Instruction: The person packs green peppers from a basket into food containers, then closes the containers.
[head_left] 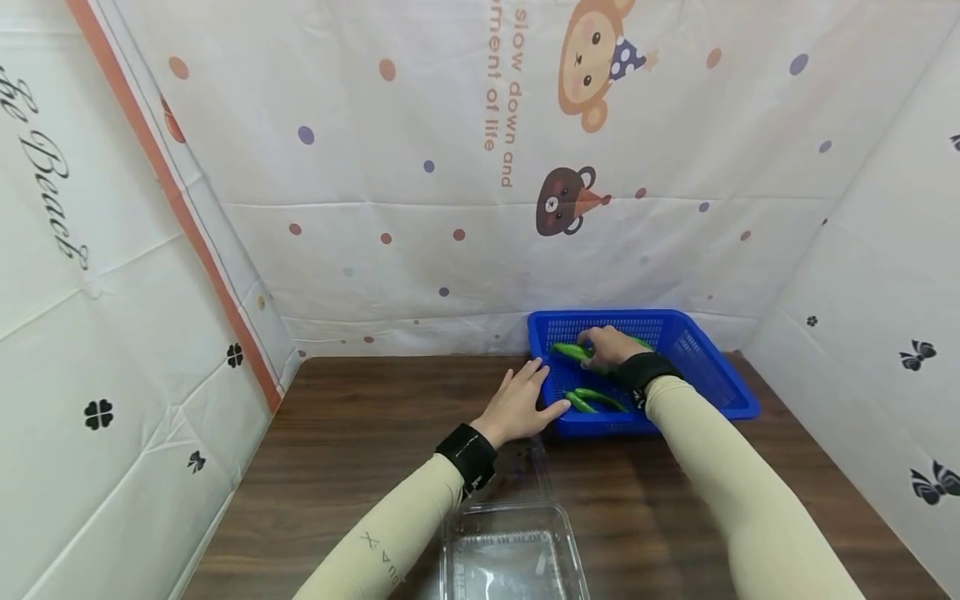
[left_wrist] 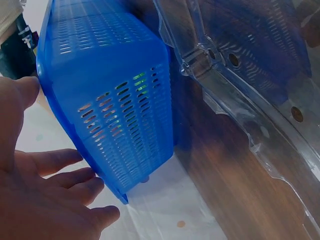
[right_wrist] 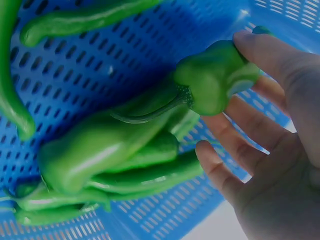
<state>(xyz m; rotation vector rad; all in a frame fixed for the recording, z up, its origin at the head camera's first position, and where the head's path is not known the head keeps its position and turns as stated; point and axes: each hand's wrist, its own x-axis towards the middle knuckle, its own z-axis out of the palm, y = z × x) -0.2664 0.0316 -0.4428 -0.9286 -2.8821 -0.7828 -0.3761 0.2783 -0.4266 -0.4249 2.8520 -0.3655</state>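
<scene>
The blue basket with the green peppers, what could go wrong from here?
The green pepper might slip from the right hand, whose fingers hold only one end. The left hand touches the rim of the blue basket, so pushing there could shift it. The clear container lies close to the left forearm, which may knock it.

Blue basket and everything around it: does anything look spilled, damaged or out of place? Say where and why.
Nothing looks spilled or damaged; the visible green peppers are in or over the blue basket. One oddity: on the back wall cloth, the lettering and cartoon faces are turned sideways.
</scene>
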